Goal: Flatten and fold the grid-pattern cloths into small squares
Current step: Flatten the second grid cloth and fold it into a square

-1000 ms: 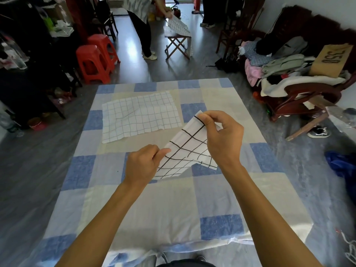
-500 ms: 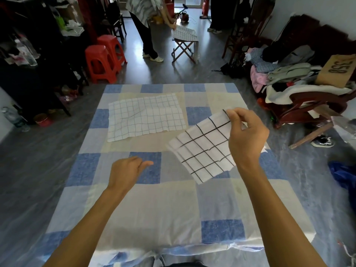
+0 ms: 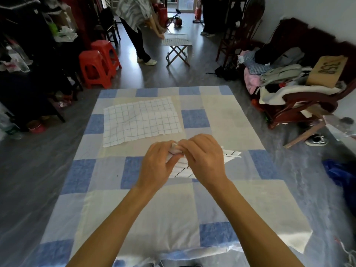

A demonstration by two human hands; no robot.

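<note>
- Since half a second ago the left hand (image 3: 158, 164) has come up to meet the right hand (image 3: 204, 158); both now pinch one bunched edge of the black-grid cloth (image 3: 230, 155) between them, fingers closed on it.
- Most of that cloth is hidden behind the hands; only a strip shows to the right of the right hand and a patch below the knuckles, so its fold cannot be made out.
- It sits over the middle of the checked sheet (image 3: 173, 218), low, touching or just above it.
- Beyond the hands, on the far left part of the sheet, the blue-grid cloth (image 3: 140, 120) lies spread flat, slightly wrinkled, apart from the held one.
- Beyond the sheet's far edge a person (image 3: 134, 18), cut off at the top, bends over a folding stool (image 3: 177, 49).
</note>
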